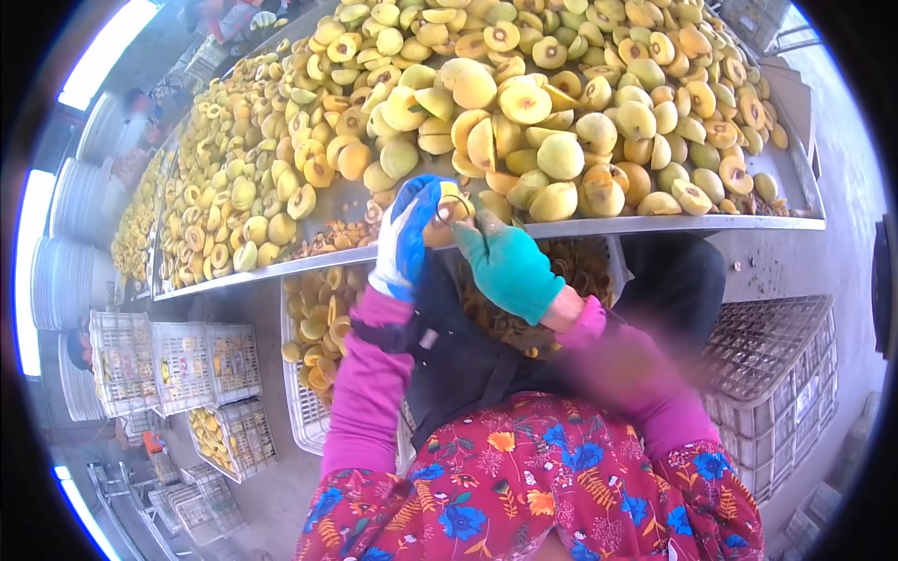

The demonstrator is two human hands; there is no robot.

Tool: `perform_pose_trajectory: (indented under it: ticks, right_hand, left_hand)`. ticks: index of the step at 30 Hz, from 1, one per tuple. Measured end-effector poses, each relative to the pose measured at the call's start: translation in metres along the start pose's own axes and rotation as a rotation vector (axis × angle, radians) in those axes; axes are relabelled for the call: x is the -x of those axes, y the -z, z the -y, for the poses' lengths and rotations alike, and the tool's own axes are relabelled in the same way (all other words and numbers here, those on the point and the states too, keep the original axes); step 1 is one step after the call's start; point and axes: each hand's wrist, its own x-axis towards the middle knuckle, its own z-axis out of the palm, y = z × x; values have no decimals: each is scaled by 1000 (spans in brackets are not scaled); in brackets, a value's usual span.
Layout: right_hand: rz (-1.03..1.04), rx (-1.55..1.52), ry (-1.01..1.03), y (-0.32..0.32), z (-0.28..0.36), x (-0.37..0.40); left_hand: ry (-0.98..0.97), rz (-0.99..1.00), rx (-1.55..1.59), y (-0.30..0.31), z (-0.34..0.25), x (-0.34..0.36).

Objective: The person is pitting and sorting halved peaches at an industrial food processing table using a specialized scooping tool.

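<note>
At the front edge of the metal table, my left hand (pixel 404 234), in a blue and white glove, is closed around a yellow peach half (pixel 441 230). My right hand (pixel 510 267), in a green knitted glove, meets it from the right with its fingers closed. A thin curved loop (pixel 456 198) shows over the fruit at the right fingertips, like the end of a small pitting tool; its handle is hidden in the glove. Just beyond both hands lie many halved peaches (pixel 524 103), some with brown pits or hollows showing.
The metal table's raised rim (pixel 673 224) runs in front of me. Under it stands a white crate (pixel 304 402) with peach halves. Stacked crates (pixel 201 365) are at the left, and a grey plastic crate (pixel 772 383) stands by my right leg. Brown scraps (pixel 341 236) lie near the rim.
</note>
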Motion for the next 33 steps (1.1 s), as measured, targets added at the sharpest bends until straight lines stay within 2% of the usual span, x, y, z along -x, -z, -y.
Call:
perform_pose_trajectory:
  ticks: [1,2,3,5,6,7,9,10,12,13,14,15,17,19,20,24,26,27,29,30,33]
  right_hand:
    - [-18,147,23,-4,0,1]
    - [49,111,6,-1,-1,3]
    - [52,118,-1,-3,-4,5]
    - [-44,-8,70,-13,-11,10]
    - [-43,-5,61,-16,-12,14]
    - [-55,-35,58,-20,-12,15]
    - [-62,-65,53,-24,-11,18]
    - [17,-140,-18,-24,-9,20]
    - [105,-208,-89,-21,4,23]
    - [140,-381,-237,-18,20,26]
    - [173,-553,-386,-17,28,27]
    - [178,-551,-389,-20,24,29]
    - [98,-497,-218,-32,7,33]
    - [58,-479,-146,-39,-2,37]
    - [13,-456,-68,-39,-6,38]
    - [26,-456,-170,-31,-2,42]
    - [176,-367,-226,-21,-3,36]
    - [173,-368,-224,-26,-5,37]
    - [-47,-518,-88,-42,-7,36]
    - [64,-698,-337,-41,-1,37]
    - [82,-831,-388,-40,4,39]
  left_hand:
    - [-116,-1,-70,-2,4,6]
    - [-394,66,-438,-1,7,9]
    - [-389,66,-429,0,17,10]
    - [-177,-63,-378,3,44,14]
    - [-457,-85,-809,2,29,16]
    - [-455,-85,-807,0,26,18]
    - [-261,-177,-289,-5,24,23]
    - [-257,-181,-288,-1,26,23]
    - [-480,-136,-827,6,32,21]
    - [-476,-143,-824,4,36,23]
    - [-315,-189,-555,0,42,24]
    - [-153,-229,-287,-3,45,26]
    - [-140,-216,-265,-3,47,27]
    - [-186,-215,-435,-6,32,31]
    - [-297,-247,-524,-4,55,29]
    - [-377,-112,-674,-3,31,27]
    - [108,-69,-174,-7,14,23]
    - [106,-67,-175,-11,12,23]
    - [95,-198,32,-22,9,22]
    - [150,-237,99,-27,4,24]
    - [110,-218,139,-26,11,23]
